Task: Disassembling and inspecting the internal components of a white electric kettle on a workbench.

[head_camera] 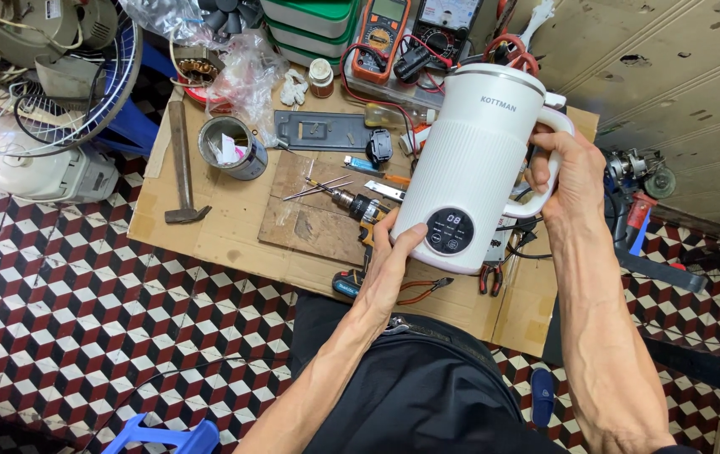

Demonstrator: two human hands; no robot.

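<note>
I hold a white ribbed electric jug up over a cardboard sheet, tilted with its base toward me. A round black control panel with a lit display sits low on its body. My right hand is wrapped around the white handle. My left hand supports the jug's lower left side, thumb close to the panel.
On the cardboard sheet lie a hammer, a metal tin, a wooden board with a drill, screwdrivers and red-handled pliers. Multimeters stand at the back. A fan guard is at left. The floor is patterned tile.
</note>
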